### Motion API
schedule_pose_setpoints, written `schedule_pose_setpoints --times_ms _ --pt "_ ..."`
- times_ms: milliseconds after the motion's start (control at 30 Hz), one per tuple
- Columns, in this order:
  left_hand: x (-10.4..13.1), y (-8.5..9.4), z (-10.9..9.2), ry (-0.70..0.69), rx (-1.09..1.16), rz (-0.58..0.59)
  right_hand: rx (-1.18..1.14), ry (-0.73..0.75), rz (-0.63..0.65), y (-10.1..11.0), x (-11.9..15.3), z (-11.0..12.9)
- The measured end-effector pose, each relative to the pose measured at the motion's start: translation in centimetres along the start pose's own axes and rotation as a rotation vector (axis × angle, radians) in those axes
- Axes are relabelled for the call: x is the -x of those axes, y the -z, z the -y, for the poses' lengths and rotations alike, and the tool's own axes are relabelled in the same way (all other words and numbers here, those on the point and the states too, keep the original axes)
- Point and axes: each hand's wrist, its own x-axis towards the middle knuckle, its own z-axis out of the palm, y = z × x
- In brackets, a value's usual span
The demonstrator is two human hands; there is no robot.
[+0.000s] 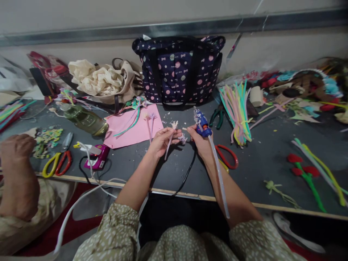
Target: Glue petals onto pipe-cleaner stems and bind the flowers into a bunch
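currently, your left hand [163,139] pinches a pale flower-like piece [174,125] by its lilac stem [169,145], above the dark table [168,177] right in front of you. your right hand [200,142] grasps a blue glue gun [202,125], its long translucent glue stick [219,174] lying back along your forearm, and its fingertips hold a small pale piece [184,129] near the flower-like piece. just beyond, a pink sheet [118,134] lies flat; to your right sits a bundle of pastel pipe cleaners [237,114]; behind stands a patterned bag [179,78].
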Motion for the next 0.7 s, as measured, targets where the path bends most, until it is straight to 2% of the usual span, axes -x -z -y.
schedule_pose_setpoints --times_ms 167,333,700 --pt "-0.1 0.1 0.0 0.013 -0.083 -0.072 0.019 -0.002 0.076 0.4 0.1 0.6" --pt "0.1 -0.1 0.1 0.02 -0.133 -0.058 0.095 0.034 0.172 0.5 0.2 1.6" --pt "0.2 -0.4 0.3 0.101 -0.238 -0.041 0.137 0.095 0.106 0.6 0.4 1.9"
